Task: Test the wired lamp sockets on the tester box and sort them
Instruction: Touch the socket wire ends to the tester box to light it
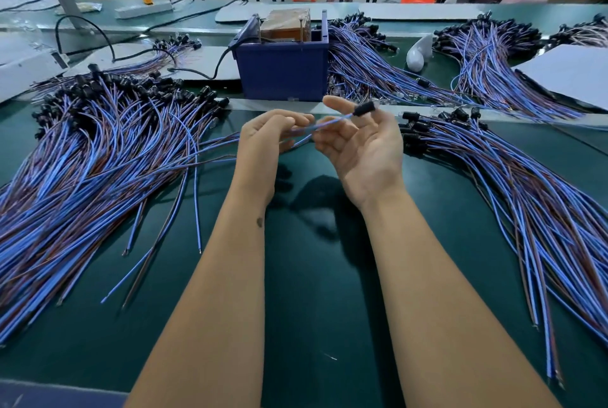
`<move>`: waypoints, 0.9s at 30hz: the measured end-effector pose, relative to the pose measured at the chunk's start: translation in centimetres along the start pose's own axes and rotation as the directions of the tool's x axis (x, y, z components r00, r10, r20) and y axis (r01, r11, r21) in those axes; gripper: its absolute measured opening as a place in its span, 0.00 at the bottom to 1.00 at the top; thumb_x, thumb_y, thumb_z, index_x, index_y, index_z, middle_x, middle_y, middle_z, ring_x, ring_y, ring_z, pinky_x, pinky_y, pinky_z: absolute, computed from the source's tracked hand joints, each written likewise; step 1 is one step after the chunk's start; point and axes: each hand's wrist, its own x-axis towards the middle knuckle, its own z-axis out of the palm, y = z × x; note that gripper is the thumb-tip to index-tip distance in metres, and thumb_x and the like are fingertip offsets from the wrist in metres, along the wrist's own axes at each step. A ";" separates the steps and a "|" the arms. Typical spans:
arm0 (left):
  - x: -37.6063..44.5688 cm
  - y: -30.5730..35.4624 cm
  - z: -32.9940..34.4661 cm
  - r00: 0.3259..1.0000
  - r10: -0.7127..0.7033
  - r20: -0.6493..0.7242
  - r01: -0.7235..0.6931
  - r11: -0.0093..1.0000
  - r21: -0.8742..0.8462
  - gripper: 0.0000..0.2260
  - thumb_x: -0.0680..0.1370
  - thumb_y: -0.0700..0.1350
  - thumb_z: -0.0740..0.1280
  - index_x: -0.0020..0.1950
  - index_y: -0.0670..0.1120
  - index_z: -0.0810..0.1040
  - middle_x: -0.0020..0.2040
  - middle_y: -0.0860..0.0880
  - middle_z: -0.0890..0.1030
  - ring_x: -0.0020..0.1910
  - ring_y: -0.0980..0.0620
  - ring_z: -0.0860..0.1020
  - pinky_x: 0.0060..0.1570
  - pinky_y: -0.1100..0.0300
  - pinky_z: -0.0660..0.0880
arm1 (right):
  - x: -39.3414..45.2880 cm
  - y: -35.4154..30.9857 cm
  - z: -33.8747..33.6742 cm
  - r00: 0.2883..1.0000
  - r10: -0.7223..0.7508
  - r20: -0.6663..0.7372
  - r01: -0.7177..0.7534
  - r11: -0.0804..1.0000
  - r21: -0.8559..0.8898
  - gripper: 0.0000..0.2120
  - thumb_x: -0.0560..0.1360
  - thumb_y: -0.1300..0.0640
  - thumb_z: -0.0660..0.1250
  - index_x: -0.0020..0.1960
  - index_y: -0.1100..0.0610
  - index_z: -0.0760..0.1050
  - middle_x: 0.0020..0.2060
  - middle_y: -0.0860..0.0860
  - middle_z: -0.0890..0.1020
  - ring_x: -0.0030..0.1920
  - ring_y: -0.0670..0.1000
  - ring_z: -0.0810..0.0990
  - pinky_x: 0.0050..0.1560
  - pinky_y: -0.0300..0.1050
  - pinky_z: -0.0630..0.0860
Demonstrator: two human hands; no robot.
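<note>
At centre, above the green tabletop (306,292): two bare forearms reaching toward 12 o'clock, both hands raised.

Left hand (263,141): fingers curled, pinching the blue and brown wires (324,125) of one socket lead.

Right hand (365,147): palm up, fingers loosely bent, thumb and fingers closed lightly round the same wires just below the socket (364,108). Socket: black, at the fingertips, pointing toward 2 o'clock, held clear of the tabletop.

Tester box (283,70): dark blue, at 12 o'clock beyond the hands, a brown block standing in its top, a black cable leaving its left side.

Left pile (98,157): large heap of wired sockets at 9 o'clock, black sockets at the far end, wire tails fanning toward the near edge.

Right pile (513,183): smaller heap at 3 o'clock, laid the same way.

Far heaps (378,72): further bundles at 1 and 2 o'clock, right of the box.

Bulb (418,53): white, lying at 1 o'clock between the far heaps.

White board (572,73): flat sheet at 2 o'clock, over part of a bundle.
</note>
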 end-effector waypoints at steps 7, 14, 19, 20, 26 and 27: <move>-0.1 -0.2 0.9 0.998 0.023 0.052 -0.020 0.999 -0.049 0.08 0.70 0.42 0.62 0.36 0.43 0.81 0.46 0.47 0.85 0.49 0.49 0.80 0.52 0.54 0.76 | 0.1 0.6 0.0 0.995 0.093 -0.042 -0.102 0.923 -0.372 0.11 0.80 0.53 0.64 0.42 0.58 0.74 0.27 0.50 0.74 0.23 0.47 0.69 0.25 0.37 0.67; -0.5 -0.1 1.3 0.988 -0.032 0.153 0.047 0.995 -0.091 0.10 0.73 0.46 0.60 0.39 0.48 0.81 0.58 0.49 0.83 0.51 0.54 0.81 0.27 0.60 0.71 | -0.2 1.5 0.9 0.996 0.089 0.013 -0.039 0.564 -0.825 0.06 0.77 0.60 0.67 0.42 0.56 0.79 0.31 0.52 0.79 0.22 0.46 0.69 0.26 0.37 0.67; -0.1 -0.4 1.1 0.986 0.020 0.163 -0.009 0.998 -0.069 0.12 0.73 0.45 0.59 0.40 0.49 0.83 0.55 0.49 0.84 0.54 0.52 0.81 0.43 0.62 0.75 | -0.3 1.6 1.2 0.993 -0.042 -0.109 -0.039 0.764 -0.644 0.12 0.80 0.63 0.61 0.41 0.56 0.78 0.27 0.51 0.72 0.20 0.42 0.65 0.22 0.33 0.61; 0.0 -0.5 1.0 0.985 0.029 0.171 -0.017 0.997 -0.073 0.13 0.74 0.45 0.59 0.40 0.49 0.84 0.56 0.49 0.84 0.56 0.53 0.81 0.51 0.61 0.75 | -0.3 1.4 1.1 0.984 -0.078 -0.158 -0.027 0.819 -0.573 0.11 0.81 0.64 0.60 0.42 0.58 0.77 0.27 0.51 0.71 0.20 0.42 0.64 0.22 0.33 0.61; 0.1 -0.7 0.8 0.995 -0.089 0.045 0.089 0.996 -0.003 0.13 0.74 0.48 0.61 0.39 0.51 0.85 0.49 0.50 0.86 0.53 0.53 0.83 0.57 0.54 0.75 | 0.0 0.5 0.4 0.948 -0.123 -0.293 0.008 0.930 -0.367 0.07 0.83 0.62 0.56 0.51 0.60 0.73 0.27 0.53 0.72 0.21 0.47 0.65 0.23 0.37 0.63; 0.2 -0.7 0.8 0.992 -0.123 0.007 0.123 0.992 0.001 0.13 0.75 0.48 0.61 0.40 0.50 0.85 0.47 0.50 0.86 0.51 0.53 0.84 0.56 0.54 0.75 | 0.0 0.6 0.5 0.959 -0.114 -0.258 -0.003 0.910 -0.415 0.07 0.83 0.62 0.57 0.50 0.59 0.73 0.26 0.53 0.73 0.21 0.48 0.66 0.24 0.38 0.63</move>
